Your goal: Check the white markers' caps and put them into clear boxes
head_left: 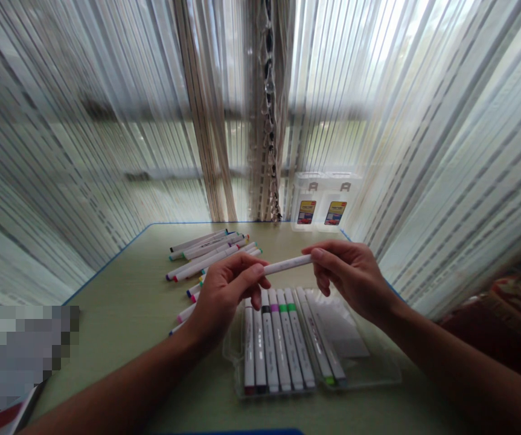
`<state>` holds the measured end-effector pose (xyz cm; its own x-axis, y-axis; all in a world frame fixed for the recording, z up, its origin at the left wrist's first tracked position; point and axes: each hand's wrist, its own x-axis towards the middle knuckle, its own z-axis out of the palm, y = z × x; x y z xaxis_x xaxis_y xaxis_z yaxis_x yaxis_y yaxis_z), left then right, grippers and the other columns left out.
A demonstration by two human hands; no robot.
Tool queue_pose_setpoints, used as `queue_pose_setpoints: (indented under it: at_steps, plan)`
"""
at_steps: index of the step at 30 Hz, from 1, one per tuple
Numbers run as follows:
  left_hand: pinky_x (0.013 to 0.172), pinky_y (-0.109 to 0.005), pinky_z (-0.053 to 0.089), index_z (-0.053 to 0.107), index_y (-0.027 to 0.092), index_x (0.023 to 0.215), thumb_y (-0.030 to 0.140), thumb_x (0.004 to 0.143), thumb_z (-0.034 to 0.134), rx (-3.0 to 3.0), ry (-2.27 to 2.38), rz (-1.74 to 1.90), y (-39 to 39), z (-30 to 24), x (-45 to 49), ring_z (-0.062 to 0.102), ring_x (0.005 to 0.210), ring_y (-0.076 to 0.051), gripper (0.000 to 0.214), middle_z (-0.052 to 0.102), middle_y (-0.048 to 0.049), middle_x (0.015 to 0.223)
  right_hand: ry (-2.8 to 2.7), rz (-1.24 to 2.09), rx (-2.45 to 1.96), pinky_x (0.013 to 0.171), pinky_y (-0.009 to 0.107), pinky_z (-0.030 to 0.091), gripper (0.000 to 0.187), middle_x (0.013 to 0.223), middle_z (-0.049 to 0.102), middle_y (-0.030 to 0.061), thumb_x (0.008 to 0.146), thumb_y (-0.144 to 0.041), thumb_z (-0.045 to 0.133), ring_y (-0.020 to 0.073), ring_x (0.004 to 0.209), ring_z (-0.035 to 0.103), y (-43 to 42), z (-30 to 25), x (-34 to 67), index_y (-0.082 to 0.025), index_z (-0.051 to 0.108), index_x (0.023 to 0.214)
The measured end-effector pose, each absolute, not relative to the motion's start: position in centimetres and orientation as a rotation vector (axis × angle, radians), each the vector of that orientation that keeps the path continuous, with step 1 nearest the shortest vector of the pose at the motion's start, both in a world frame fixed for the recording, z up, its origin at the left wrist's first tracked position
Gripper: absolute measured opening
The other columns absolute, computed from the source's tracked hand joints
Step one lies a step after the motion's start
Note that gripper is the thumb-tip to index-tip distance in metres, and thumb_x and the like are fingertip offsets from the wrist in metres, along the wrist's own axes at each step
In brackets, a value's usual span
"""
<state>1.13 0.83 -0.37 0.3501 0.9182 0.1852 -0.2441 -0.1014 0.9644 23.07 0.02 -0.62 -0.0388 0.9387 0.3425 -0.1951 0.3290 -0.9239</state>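
Lower-left corner was a pixelated patch, nothing readable there. Both ends of the white marker were covered by fingers, so cap colours couldn't be told. Labels on the two clear boxes at the back of the counter were too blurred to read. The left hand hid part of the loose markers spread behind it.

Left fingers were curled tight, thumb and forefinger pinching the marker's left end. Right hand fingers were closed on its right end, the same pinch.

The marker was held in the air above the clear case of racked markers, not touching it. Its long axis ran left to right, near level, with the right end slightly higher and farther from the camera.
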Motion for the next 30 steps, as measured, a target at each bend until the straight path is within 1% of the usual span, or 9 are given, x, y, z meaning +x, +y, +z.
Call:
queue_pose_setpoints:
  at_steps: [6,9,12,16,18,21,25,28,30]
  plan:
    - [0.049,-0.021,0.046,0.07,0.011,0.09,0.024,0.087,0.063,1.218,0.62,1.125,0.8,-0.4,1.0,0.057,0.048,-0.009,0.015,0.069,-0.0039,0.07,-1.262,1.079,-0.771,0.036,0.019,0.045,0.013,0.055,0.058,-0.0029,0.084,-0.026,0.075,0.0074,0.041,0.052,0.1,-0.6,23.1,-0.015,0.079,0.09]
    - [0.049,-0.02,0.046,0.07,0.012,0.091,0.025,0.088,0.063,1.277,0.65,1.143,0.8,-0.5,1.0,0.057,0.048,-0.008,0.016,0.069,-0.0033,0.071,-1.279,1.071,-0.777,0.036,0.018,0.045,0.013,0.056,0.058,-0.0026,0.084,-0.026,0.075,0.0073,0.041,0.053,0.1,-0.6,23.2,-0.016,0.079,0.09]
    - [0.049,-0.018,0.044,0.071,0.012,0.091,0.026,0.088,0.066,1.398,0.74,1.169,0.9,-0.4,1.0,0.056,0.048,-0.006,0.016,0.067,-0.0013,0.07,-1.325,1.056,-0.791,0.036,0.018,0.044,0.013,0.056,0.059,-0.0024,0.084,-0.027,0.075,0.0073,0.041,0.054,0.0,-0.5,23.1,-0.016,0.079,0.088]
    - [0.048,-0.016,0.042,0.073,0.012,0.093,0.029,0.085,0.072,1.505,0.812,1.146,0.8,-0.3,1.1,0.053,0.048,-0.005,0.019,0.059,0.0032,0.06,-1.374,1.035,-0.825,0.035,0.019,0.044,0.016,0.06,0.063,0.0001,0.084,-0.029,0.074,0.0077,0.039,0.055,-0.2,-0.2,22.9,-0.015,0.079,0.088]
    - [0.046,-0.015,0.04,0.074,0.013,0.095,0.029,0.083,0.074,1.515,0.815,1.13,0.8,-0.3,1.0,0.051,0.048,-0.005,0.02,0.058,0.0042,0.057,-1.399,1.021,-0.838,0.035,0.019,0.045,0.016,0.062,0.066,0.0015,0.084,-0.029,0.074,0.0077,0.038,0.055,-0.3,0.0,22.8,-0.014,0.079,0.088]
    - [0.045,-0.013,0.04,0.075,0.014,0.095,0.027,0.08,0.078,1.514,0.801,1.136,0.8,-0.4,1.0,0.051,0.048,-0.004,0.02,0.06,0.0042,0.058,-1.456,1.005,-0.868,0.036,0.017,0.045,0.016,0.062,0.068,0.0018,0.083,-0.029,0.075,0.0066,0.038,0.054,-0.6,0.1,22.7,-0.014,0.079,0.089]
    - [0.047,-0.012,0.044,0.077,0.015,0.095,0.024,0.079,0.079,1.551,0.773,1.117,0.6,-0.6,1.1,0.055,0.05,-0.004,0.018,0.067,0.0016,0.063,-1.536,0.999,-0.927,0.039,0.014,0.046,0.017,0.058,0.068,-0.0005,0.075,-0.022,0.082,0.0067,0.042,0.057,-1.0,0.0,22.4,-0.016,0.079,0.091]
    - [0.05,-0.013,0.047,0.078,0.016,0.096,0.024,0.08,0.078,1.572,0.773,1.093,0.2,-0.6,1.2,0.059,0.052,-0.005,0.018,0.071,-0.0005,0.068,-1.583,0.965,-0.934,0.044,0.014,0.05,0.021,0.065,0.073,0.001,0.069,-0.017,0.085,0.008,0.048,0.063,-1.0,-0.3,22.3,-0.017,0.079,0.089]
    - [0.051,-0.014,0.048,0.078,0.016,0.098,0.024,0.08,0.077,1.591,0.791,1.082,0.1,-0.6,1.2,0.059,0.053,-0.006,0.02,0.071,-0.0004,0.066,-1.599,0.92,-0.932,0.048,0.015,0.053,0.021,0.07,0.076,0.0022,0.068,-0.017,0.086,0.0101,0.053,0.068,-1.0,-0.3,22.3,-0.017,0.079,0.088]
